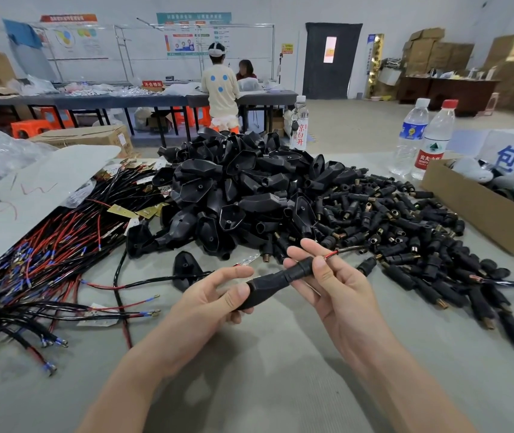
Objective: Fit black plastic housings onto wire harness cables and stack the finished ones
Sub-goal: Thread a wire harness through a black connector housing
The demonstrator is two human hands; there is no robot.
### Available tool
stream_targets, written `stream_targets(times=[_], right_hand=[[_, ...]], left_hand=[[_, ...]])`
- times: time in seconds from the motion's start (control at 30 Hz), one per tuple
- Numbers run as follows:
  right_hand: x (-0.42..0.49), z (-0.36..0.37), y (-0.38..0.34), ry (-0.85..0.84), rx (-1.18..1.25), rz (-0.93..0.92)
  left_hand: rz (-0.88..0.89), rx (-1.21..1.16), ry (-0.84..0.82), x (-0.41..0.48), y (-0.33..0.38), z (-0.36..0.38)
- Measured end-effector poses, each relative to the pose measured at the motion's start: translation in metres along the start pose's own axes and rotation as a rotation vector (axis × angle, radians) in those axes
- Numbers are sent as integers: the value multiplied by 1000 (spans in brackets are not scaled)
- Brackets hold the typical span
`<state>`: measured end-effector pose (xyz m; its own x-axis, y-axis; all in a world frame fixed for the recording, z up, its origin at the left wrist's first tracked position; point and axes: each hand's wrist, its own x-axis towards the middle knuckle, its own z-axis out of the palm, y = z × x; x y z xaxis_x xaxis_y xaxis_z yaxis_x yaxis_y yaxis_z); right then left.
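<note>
While held clear of the grey table (280, 385), at front centre between both hands, appears part-fitted: black housing (266, 287) threaded on a harness cable (171, 278), with narrow neck to the right. Gripped at the wide end by the left hand (212, 298), thumb pressed on top and fingers curled beneath. Supported at the neck by the right hand (340, 292), thumb and forefinger seemingly pinching the wire end (332, 254) emerging there, with red core visible.

Judged light, rigid moulded plastic, smooth and somewhat slippery; unlikely to crush under finger pressure. Cable judged thin and limp, prone to buckling if pushed, so better drawn through from the exit end. Best held by the broad body, not the neck. Positioned just in front of the loose housing pile (243, 189), with harness bundle (40, 260) to the left.
</note>
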<state>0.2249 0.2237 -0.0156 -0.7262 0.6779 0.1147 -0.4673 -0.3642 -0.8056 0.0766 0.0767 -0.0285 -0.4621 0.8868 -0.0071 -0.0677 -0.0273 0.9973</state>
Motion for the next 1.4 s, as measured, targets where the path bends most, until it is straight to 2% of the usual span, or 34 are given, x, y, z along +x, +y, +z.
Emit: stream_targets(times=[0.3, 0.53, 0.73, 0.9, 1.17, 1.4], right_hand=[[-2, 0, 2, -1, 49, 13], [-8, 3, -4, -114, 34, 6], [-8, 2, -3, -96, 103, 29], [-4, 3, -1, -15, 91, 10], [-3, 1, 4, 162, -168, -32], [-3, 1, 7, 224, -225, -35]], left_hand=[[19, 29, 2, -1, 4, -4], [108, 31, -50, -5, 10, -11], [136, -21, -35, -6, 12, -6], [162, 9, 27, -8, 15, -4], [182, 84, 53, -7, 13, 1], [184, 110, 60, -5, 10, 6]])
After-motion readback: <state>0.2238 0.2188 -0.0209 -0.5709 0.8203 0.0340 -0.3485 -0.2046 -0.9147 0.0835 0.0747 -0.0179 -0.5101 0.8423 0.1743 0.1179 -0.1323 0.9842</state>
